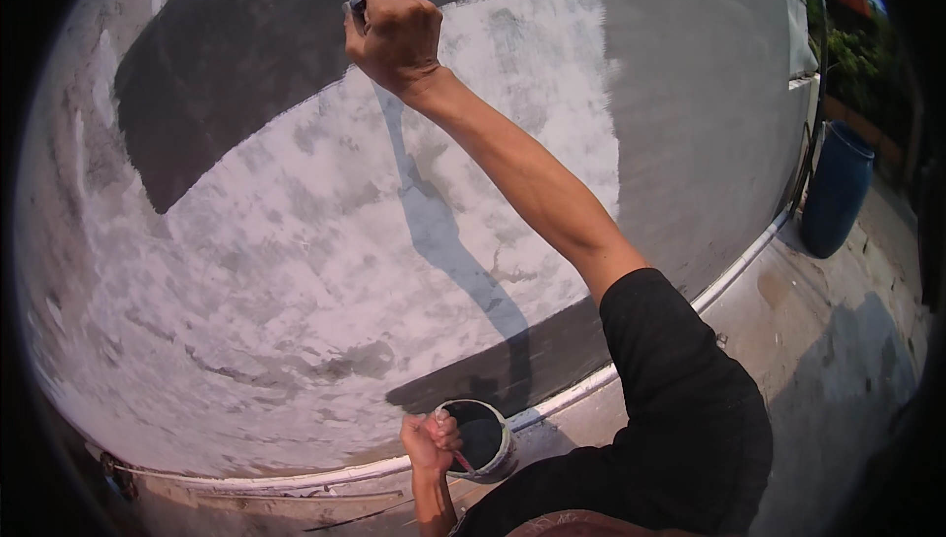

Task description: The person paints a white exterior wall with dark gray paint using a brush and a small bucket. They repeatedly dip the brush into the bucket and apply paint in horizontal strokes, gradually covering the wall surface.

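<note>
My right hand (399,38) is raised against a wall (318,226), closed around a painting tool by its dark handle (358,3). The tool's head is hidden behind the hand. Around the fist runs a dark grey band of paint (222,79) with brushed edges; below it the wall is whitish and patchy. Low down, my left hand (429,442) grips the handle (463,461) of a round bucket (506,456). Dark grey paint (477,433) lies inside the bucket. Another dark painted strip (547,345) runs along the wall's foot behind it.
Lighter grey paint (695,123) covers the wall's right part. A white pipe (340,476) follows the base of the wall. On the concrete ground (768,345) at right stands a blue barrel (837,190). Thin rods (355,496) lie at lower left.
</note>
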`<state>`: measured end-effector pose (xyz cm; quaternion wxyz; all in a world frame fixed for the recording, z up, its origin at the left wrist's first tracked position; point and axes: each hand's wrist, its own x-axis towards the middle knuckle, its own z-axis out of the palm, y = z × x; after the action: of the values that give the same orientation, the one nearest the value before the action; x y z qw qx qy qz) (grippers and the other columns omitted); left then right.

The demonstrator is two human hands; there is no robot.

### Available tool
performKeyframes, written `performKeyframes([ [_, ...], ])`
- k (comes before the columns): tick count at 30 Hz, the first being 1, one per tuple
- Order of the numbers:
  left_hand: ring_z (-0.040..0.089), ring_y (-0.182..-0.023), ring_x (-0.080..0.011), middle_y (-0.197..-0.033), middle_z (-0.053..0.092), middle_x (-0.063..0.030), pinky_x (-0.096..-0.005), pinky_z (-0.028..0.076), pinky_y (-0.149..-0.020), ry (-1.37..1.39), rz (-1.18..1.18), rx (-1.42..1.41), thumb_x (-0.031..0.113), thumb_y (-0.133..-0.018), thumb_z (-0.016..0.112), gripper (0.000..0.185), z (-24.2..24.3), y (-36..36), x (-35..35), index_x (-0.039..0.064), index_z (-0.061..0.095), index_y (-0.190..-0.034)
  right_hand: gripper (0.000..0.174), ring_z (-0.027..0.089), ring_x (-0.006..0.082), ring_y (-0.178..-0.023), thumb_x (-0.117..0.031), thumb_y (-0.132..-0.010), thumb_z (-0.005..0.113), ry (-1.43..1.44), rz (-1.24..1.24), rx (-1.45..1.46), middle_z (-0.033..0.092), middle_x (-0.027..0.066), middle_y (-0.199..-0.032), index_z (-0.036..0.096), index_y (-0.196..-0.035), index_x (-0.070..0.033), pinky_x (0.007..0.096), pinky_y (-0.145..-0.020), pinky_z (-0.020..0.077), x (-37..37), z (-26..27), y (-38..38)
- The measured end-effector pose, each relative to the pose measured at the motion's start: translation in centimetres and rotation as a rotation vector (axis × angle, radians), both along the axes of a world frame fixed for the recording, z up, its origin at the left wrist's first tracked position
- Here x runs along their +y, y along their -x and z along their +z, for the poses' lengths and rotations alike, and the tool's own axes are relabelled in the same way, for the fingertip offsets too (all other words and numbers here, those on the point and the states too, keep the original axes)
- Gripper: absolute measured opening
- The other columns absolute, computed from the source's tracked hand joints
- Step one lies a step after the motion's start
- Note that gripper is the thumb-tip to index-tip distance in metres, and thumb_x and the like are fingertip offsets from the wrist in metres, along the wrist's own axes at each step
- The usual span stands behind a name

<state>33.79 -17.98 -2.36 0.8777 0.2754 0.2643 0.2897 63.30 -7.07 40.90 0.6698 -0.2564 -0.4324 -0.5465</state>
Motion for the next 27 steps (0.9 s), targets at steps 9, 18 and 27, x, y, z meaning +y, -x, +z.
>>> performKeyframes([
  [9, 0.027, -0.043, -0.0085, -0.057, 0.038, 0.0018, -0.0235, 0.025, -0.040, -0.003, 0.080, 0.027, 0.044, -0.075, 0.044, 0.035, 0.3, 2.9, 1.0, 0.009, 0.047, -0.078, 0.025, 0.062, 0.0223, -0.050, -0.022, -0.073, 0.075, 0.173, 0.334, 0.269, 0.063, 0.0107, -0.055, 0.065, -0.061, -0.002, 0.0344, -0.052, 0.0463, -2.9, 2.4, -10.1],
  [18, 0.026, -0.042, -0.0058, -0.057, 0.038, 0.0041, -0.0215, 0.022, -0.040, -0.075, 0.122, 0.010, 0.042, -0.079, 0.043, 0.032, 1.6, 2.5, 0.4, 0.010, 0.050, -0.079, 0.030, 0.070, 0.0353, -0.078, -0.034, -0.071, 0.076, -0.048, -0.460, 0.811, 0.072, 0.0158, -0.074, 0.073, -0.074, -0.004, 0.0457, -0.075, 0.0538, -16.7, -0.6, -34.2],
  [27, 0.024, -0.047, -0.0033, -0.064, 0.035, 0.0069, -0.0213, 0.021, -0.048, -0.105, 0.005, -0.020, 0.039, -0.080, 0.040, 0.030, 4.3, 0.9, -0.7, 0.012, 0.048, -0.087, 0.017, 0.059, 0.0138, -0.062, -0.011, -0.086, 0.071, 0.638, 0.665, 0.514, 0.070, 0.0114, -0.076, 0.070, -0.090, 0.005, 0.0255, -0.057, 0.0399, -21.9, -20.2, -15.2],
])
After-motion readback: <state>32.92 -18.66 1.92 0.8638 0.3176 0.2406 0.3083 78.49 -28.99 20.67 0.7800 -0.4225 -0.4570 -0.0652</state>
